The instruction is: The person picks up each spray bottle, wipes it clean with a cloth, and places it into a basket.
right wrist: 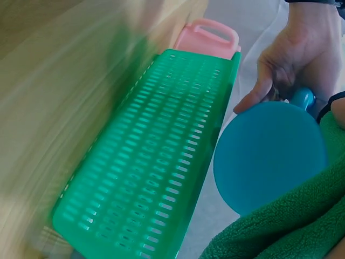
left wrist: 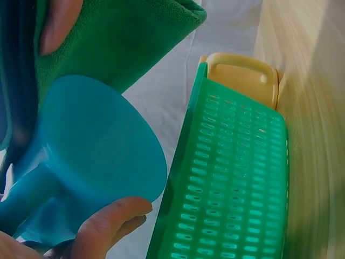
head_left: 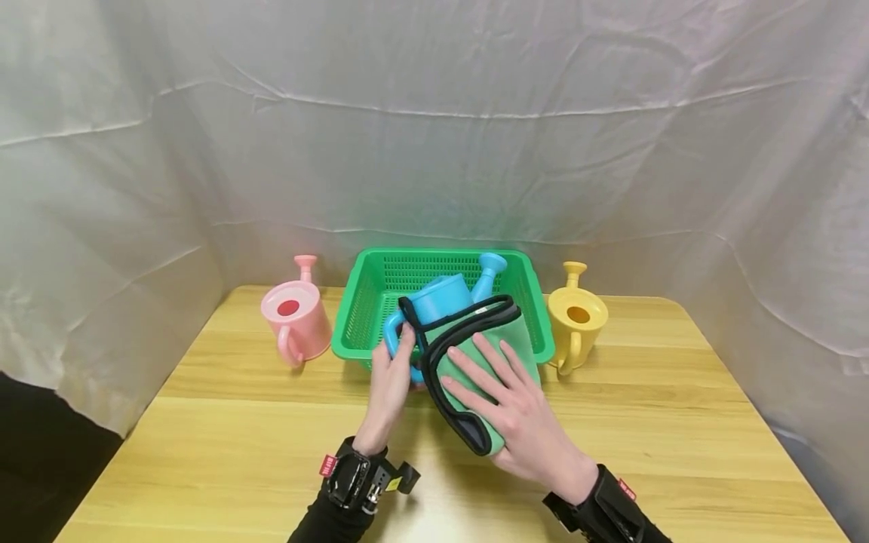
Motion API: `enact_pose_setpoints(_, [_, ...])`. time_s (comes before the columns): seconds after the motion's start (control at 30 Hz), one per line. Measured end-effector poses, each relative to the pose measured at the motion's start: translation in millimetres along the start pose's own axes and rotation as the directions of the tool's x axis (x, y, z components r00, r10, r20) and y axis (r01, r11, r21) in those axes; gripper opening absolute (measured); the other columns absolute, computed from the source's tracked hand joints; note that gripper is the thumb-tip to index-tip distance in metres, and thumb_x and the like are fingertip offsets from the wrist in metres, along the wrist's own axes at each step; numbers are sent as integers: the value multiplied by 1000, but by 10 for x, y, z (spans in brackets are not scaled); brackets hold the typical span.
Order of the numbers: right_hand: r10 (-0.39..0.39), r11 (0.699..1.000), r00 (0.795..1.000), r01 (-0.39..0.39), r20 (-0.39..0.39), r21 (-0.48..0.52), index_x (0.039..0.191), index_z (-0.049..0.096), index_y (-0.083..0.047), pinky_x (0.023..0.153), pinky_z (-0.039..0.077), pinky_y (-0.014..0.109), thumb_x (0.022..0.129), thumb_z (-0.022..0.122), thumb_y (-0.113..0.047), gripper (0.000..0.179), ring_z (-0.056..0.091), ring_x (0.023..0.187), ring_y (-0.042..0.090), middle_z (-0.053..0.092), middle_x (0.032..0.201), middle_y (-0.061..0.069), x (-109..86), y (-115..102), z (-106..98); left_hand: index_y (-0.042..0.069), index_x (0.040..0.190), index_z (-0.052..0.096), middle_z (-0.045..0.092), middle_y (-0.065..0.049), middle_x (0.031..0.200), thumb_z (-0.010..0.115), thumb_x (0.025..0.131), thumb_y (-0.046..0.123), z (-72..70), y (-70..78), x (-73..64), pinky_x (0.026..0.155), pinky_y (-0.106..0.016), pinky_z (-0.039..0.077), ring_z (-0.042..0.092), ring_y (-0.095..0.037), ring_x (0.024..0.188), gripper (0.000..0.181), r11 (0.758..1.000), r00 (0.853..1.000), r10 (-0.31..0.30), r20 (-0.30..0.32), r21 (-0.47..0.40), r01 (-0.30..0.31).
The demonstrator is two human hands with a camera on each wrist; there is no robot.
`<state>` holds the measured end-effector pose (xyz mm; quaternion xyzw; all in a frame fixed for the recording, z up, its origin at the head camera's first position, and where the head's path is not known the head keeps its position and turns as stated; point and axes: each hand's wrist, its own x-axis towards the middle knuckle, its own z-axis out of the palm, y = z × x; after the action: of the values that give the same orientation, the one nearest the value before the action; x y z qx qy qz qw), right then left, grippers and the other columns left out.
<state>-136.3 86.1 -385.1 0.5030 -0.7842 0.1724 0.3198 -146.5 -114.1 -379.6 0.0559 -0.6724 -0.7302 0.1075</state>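
Note:
A blue watering can (head_left: 443, 298) is held up over the front of the green basket (head_left: 360, 317), tilted, its spout to the far right. My left hand (head_left: 388, 381) grips it at the handle side; in the left wrist view its round base (left wrist: 108, 140) shows above the thumb. A green cloth with black trim (head_left: 519, 332) lies against the can's near side and covers part of it. My right hand (head_left: 512, 400) holds this cloth, fingers spread across its top. From below, a fingertip (left wrist: 59, 24) shows on the cloth's underside.
A pink watering can (head_left: 305, 320) stands left of the basket and a yellow watering can (head_left: 577, 313) stands right of it. All are on a wooden table (head_left: 271, 445). Pale fabric (head_left: 434, 166) hangs behind and at both sides.

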Motion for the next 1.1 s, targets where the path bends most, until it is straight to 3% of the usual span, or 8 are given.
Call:
enact_pose_setpoints(0.2, [35,999,999,-35,-22,-7,145,54,-12,126,16,55,59,55,5,88,27,152,40,43,158,14,103,18,36,7,117,57,55,-1,80,42,108,39,12,1,-10,52,-26,46,54,-9,57,37,999,999,26,35,29,-27])
enact_pose_setpoints(0.37, [104,995,992,-103,-68,12,143,56,-13,126,16,55,72,61,-1,72,25,154,39,41,160,12,263,54,88,9,125,58,66,-11,95,42,108,41,18,-6,-15,56,-30,55,64,-10,66,40,1000,998,13,54,5,-13])
enact_pose_setpoints(0.47, [137,990,984,-132,-117,48,142,57,-13,127,16,53,79,56,-5,63,26,154,38,41,159,12,326,75,109,9,128,59,68,-15,105,42,107,44,19,-9,-22,61,-33,58,67,-12,71,44,1000,998,-10,62,-17,11])
enact_pose_setpoints(0.63, [107,992,964,-88,-242,89,139,59,-9,126,22,50,99,44,-16,43,33,151,38,45,156,17,294,95,115,9,120,59,59,-4,93,46,104,49,19,5,-10,59,-32,59,57,-12,65,46,993,997,-74,29,-90,77])
enact_pose_setpoints(0.73, [68,994,959,-43,-275,98,137,61,-7,125,25,48,106,40,-24,41,36,149,38,48,154,18,228,86,87,9,120,56,55,-2,89,46,104,50,0,27,3,58,-32,59,55,-10,61,46,985,995,-98,18,-139,100])
enact_pose_setpoints(0.87, [37,994,957,-5,-287,110,133,64,-4,125,26,47,106,41,-27,42,38,147,39,50,151,19,118,45,57,10,123,54,52,-2,86,44,105,50,-23,47,9,58,-30,59,54,-9,60,46,982,994,-109,13,-157,109])
enact_pose_setpoints(1.1, [22,995,941,13,-338,104,127,67,-1,124,27,49,107,41,-31,45,40,146,41,53,148,22,19,-1,131,10,112,52,46,-5,83,45,105,48,-13,46,6,55,-28,55,50,-10,57,39,988,997,-75,1,-132,74])
